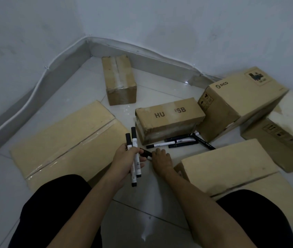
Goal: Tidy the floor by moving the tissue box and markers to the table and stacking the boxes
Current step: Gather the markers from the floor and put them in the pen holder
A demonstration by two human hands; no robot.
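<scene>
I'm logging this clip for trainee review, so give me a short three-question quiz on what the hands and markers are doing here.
1. True or false: the left hand holds two markers.
2. The loose markers on the floor lie right in front of: A the HU SB box; B the box in the corner; C the flat box on the left.
3. Fill in: the right hand grips a ___ lying on the floor.
Key: 1 true; 2 A; 3 marker.
</scene>
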